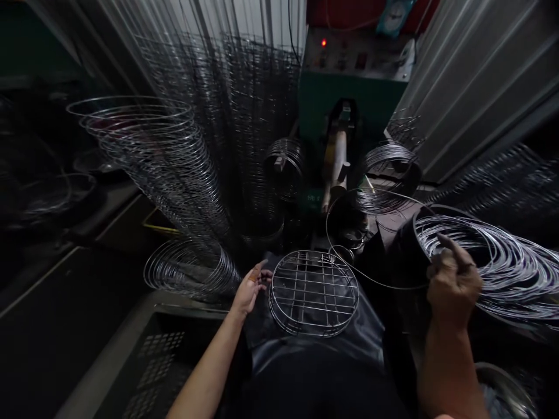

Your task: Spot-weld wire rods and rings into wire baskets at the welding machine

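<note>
A round wire grid [314, 294] lies on the dark apron [288, 355] over my lap. Just left of its rim is my left hand [251, 286], fingers apart, with nothing held. On the right, my right hand [455, 282] is closed on a large thin wire ring [379, 283], which reaches left over the far side of the grid. A small wire ring [341, 254] shows at the grid's far right edge. Behind my right hand, a thick bundle of wire rings [502, 262] rests at a dark drum.
A tall leaning stack of wire rings [161, 157] stands left, with more rings [187, 270] below. Near the lower left is a plastic crate [152, 355]. Ahead stands a green machine [371, 93] with a red light. A metal bowl [506, 387] sits lower right.
</note>
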`<state>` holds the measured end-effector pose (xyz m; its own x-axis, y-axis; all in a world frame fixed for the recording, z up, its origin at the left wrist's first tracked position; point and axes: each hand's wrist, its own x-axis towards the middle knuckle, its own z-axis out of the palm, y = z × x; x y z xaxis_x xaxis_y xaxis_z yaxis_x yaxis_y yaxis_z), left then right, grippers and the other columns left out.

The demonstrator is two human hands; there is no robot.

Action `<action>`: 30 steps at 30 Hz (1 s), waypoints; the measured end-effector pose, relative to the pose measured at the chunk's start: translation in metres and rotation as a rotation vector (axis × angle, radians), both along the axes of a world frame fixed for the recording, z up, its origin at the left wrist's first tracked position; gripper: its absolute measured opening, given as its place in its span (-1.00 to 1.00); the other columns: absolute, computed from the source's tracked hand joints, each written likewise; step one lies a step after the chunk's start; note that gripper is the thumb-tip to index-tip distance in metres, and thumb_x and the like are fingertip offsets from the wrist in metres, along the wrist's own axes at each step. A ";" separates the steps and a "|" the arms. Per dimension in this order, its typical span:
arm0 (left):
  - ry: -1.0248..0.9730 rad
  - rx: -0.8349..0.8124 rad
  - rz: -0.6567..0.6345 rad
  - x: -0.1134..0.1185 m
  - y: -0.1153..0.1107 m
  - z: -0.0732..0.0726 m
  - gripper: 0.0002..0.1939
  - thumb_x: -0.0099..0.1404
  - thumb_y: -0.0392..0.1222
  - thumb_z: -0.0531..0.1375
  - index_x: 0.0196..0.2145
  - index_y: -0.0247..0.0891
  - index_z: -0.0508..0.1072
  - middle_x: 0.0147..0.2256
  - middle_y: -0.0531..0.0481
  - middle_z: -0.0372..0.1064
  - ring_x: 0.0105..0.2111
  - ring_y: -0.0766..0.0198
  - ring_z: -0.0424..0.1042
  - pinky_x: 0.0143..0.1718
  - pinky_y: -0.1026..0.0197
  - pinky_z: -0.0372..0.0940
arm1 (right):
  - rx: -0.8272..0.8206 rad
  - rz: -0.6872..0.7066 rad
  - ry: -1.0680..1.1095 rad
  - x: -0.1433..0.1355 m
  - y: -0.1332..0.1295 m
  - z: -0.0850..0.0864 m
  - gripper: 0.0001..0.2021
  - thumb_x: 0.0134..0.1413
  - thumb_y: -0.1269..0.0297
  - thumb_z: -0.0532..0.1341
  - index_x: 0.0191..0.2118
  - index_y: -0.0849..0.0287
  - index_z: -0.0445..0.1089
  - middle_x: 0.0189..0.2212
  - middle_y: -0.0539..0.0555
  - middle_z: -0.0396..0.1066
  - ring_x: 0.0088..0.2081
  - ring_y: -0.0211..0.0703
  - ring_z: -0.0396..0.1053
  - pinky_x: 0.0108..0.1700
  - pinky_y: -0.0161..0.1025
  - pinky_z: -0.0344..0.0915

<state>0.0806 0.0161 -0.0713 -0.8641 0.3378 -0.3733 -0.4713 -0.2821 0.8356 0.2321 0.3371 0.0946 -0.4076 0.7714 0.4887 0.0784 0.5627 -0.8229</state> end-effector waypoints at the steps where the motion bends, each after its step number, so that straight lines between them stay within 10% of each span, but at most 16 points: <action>1: 0.003 -0.004 0.006 -0.002 0.000 0.001 -0.32 0.06 0.17 0.24 0.00 -0.40 0.34 -0.37 -0.07 0.39 -0.44 0.36 0.34 -0.57 0.40 0.15 | -0.071 -0.011 0.053 0.004 0.000 0.000 -0.63 0.13 0.06 0.11 -0.04 0.12 0.40 -0.55 -0.03 0.20 -0.57 -0.29 0.16 -0.52 -0.27 0.21; 8: 0.024 0.011 0.025 -0.005 0.002 0.005 -0.28 0.04 0.19 0.25 0.00 -0.41 0.34 -0.39 -0.05 0.38 -0.48 0.39 0.31 -0.59 0.40 0.10 | -0.650 0.385 -0.179 -0.020 -0.016 -0.051 -0.58 -0.07 0.04 0.22 -0.12 0.21 0.42 -0.66 -0.15 0.11 -0.70 -0.43 0.00 -0.70 -0.45 -0.04; 13: 0.000 -0.056 -0.034 -0.001 0.005 0.006 -0.29 0.02 0.19 0.26 0.00 -0.39 0.36 -0.40 -0.04 0.38 -0.52 0.41 0.29 -0.61 0.40 0.03 | -0.456 0.481 -0.411 -0.042 -0.026 -0.102 -0.65 -0.08 0.04 0.20 -0.22 0.16 0.48 -0.43 0.09 0.47 -0.36 -0.11 0.40 -0.31 -0.21 0.35; 17: -0.021 -0.171 -0.104 0.003 0.009 0.003 -0.32 -0.01 0.04 0.32 0.02 -0.38 0.36 -0.48 0.03 0.37 -0.58 0.44 0.22 -0.61 0.38 -0.02 | -0.367 0.460 -0.395 -0.038 -0.019 -0.117 -0.59 -0.08 0.05 0.21 -0.11 0.14 0.45 -0.09 0.13 0.45 -0.02 0.00 0.34 0.06 -0.07 0.21; 25: 0.148 -0.227 -0.151 0.004 0.020 0.004 -0.45 0.00 -0.02 0.31 -0.06 -0.33 0.46 -0.41 -0.01 0.42 -0.38 0.27 0.33 -0.28 0.27 0.19 | -0.840 0.446 -0.436 -0.006 -0.020 -0.152 -0.46 -0.07 -0.02 0.23 0.02 0.16 0.36 -0.52 -0.02 0.46 -0.58 -0.22 0.34 -0.50 -0.28 0.31; 30: 0.221 -0.277 -0.211 -0.002 0.022 0.006 -0.53 0.03 -0.04 0.27 -0.12 -0.35 0.49 -0.41 -0.02 0.42 -0.33 0.22 0.33 -0.24 0.26 0.18 | -0.769 0.462 -0.322 0.000 -0.027 -0.160 -0.52 -0.09 0.01 0.26 -0.05 0.15 0.41 -0.23 0.10 0.49 -0.28 -0.10 0.44 -0.19 -0.19 0.37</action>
